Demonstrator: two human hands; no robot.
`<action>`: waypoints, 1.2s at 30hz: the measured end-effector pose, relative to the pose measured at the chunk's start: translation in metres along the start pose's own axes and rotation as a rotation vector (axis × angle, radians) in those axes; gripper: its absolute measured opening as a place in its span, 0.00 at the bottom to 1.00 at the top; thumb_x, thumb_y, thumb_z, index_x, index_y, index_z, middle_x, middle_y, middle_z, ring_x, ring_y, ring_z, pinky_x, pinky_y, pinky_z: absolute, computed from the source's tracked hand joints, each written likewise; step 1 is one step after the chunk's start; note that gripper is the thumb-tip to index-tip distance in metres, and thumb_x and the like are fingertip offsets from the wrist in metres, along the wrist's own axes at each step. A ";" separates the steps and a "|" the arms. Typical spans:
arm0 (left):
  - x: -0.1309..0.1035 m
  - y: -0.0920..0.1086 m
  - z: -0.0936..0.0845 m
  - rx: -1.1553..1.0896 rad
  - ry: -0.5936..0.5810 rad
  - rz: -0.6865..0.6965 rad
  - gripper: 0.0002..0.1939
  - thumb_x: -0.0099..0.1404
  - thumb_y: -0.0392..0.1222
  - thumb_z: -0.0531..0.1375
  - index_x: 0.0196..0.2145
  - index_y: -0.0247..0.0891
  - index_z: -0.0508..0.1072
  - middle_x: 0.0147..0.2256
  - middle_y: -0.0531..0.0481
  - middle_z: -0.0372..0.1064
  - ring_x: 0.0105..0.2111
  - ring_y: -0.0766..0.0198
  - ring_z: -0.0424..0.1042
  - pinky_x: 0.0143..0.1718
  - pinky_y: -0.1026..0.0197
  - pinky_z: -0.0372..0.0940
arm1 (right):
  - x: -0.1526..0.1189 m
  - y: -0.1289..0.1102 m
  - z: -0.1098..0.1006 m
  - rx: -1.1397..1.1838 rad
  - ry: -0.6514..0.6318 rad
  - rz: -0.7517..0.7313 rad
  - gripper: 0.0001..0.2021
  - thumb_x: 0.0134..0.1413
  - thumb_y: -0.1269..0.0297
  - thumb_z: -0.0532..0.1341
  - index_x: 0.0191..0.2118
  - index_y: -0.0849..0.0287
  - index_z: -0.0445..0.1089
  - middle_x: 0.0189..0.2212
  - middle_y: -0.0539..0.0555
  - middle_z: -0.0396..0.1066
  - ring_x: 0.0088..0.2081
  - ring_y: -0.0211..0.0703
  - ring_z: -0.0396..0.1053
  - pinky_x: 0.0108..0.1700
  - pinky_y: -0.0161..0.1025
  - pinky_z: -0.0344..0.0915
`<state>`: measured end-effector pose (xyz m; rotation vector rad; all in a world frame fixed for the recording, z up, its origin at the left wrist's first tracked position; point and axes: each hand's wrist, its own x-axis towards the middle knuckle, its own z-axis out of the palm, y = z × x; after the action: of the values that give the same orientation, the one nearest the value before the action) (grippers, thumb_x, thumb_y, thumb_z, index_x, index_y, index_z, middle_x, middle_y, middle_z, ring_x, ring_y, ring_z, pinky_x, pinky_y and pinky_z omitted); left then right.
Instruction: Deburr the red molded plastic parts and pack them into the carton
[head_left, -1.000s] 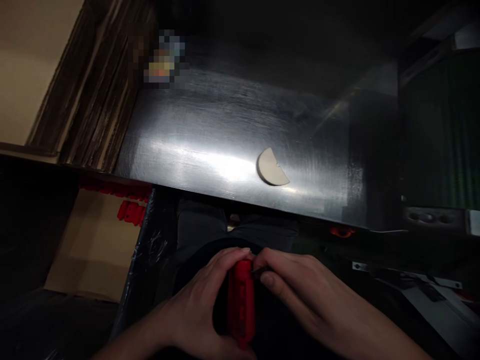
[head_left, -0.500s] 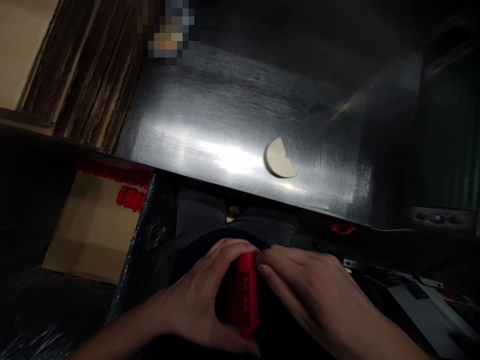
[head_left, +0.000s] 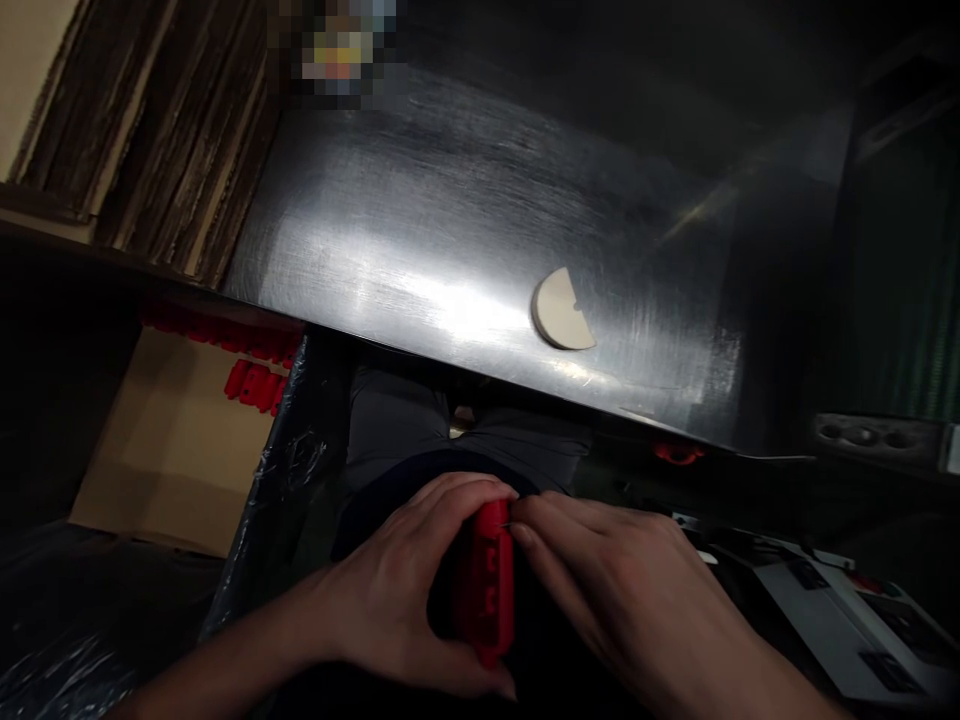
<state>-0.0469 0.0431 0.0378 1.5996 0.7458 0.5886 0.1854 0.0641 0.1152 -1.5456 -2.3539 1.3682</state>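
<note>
Just nearside of the counter (head_left: 375, 230), the left hand (head_left: 390, 590) clasps the red part (head_left: 504, 605), likely light, stiff, best held by its ends; the right hand (head_left: 622, 570) pinches a thin tool (head_left: 505, 525).

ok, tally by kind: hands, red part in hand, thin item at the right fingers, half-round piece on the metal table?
Hands, left hand and right hand: 2
Held red part: 1
Thin item: 1
Half-round piece: 1
Total: 5
</note>
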 end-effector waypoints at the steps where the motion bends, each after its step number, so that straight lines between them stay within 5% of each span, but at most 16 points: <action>1: 0.000 0.000 0.000 0.003 -0.004 0.000 0.62 0.51 0.57 0.80 0.72 0.50 0.49 0.65 0.37 0.65 0.64 0.39 0.69 0.64 0.42 0.70 | 0.000 -0.001 -0.001 0.013 -0.027 0.022 0.16 0.80 0.61 0.50 0.36 0.52 0.67 0.29 0.45 0.72 0.28 0.37 0.72 0.28 0.34 0.62; 7: -0.002 0.000 0.001 0.043 -0.042 0.020 0.62 0.53 0.57 0.79 0.73 0.51 0.45 0.66 0.38 0.66 0.67 0.37 0.67 0.70 0.37 0.63 | 0.002 -0.005 -0.012 0.137 -0.184 0.136 0.16 0.80 0.58 0.49 0.38 0.50 0.68 0.33 0.43 0.75 0.29 0.36 0.72 0.30 0.35 0.62; 18: -0.002 0.001 -0.001 0.044 -0.078 0.032 0.61 0.56 0.56 0.78 0.73 0.50 0.44 0.66 0.36 0.67 0.67 0.38 0.68 0.73 0.33 0.56 | 0.002 -0.006 -0.018 0.258 -0.263 0.202 0.17 0.81 0.56 0.50 0.40 0.49 0.70 0.35 0.41 0.77 0.30 0.32 0.72 0.33 0.36 0.60; 36: 0.000 -0.002 0.001 0.033 -0.039 0.073 0.63 0.53 0.55 0.79 0.73 0.49 0.44 0.65 0.36 0.68 0.65 0.37 0.70 0.73 0.31 0.55 | -0.004 -0.010 -0.009 0.196 -0.138 0.165 0.17 0.80 0.60 0.49 0.36 0.52 0.68 0.32 0.47 0.76 0.30 0.37 0.73 0.28 0.33 0.62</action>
<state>-0.0467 0.0426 0.0358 1.6700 0.6735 0.5982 0.1837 0.0658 0.1291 -1.6691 -2.1236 1.7350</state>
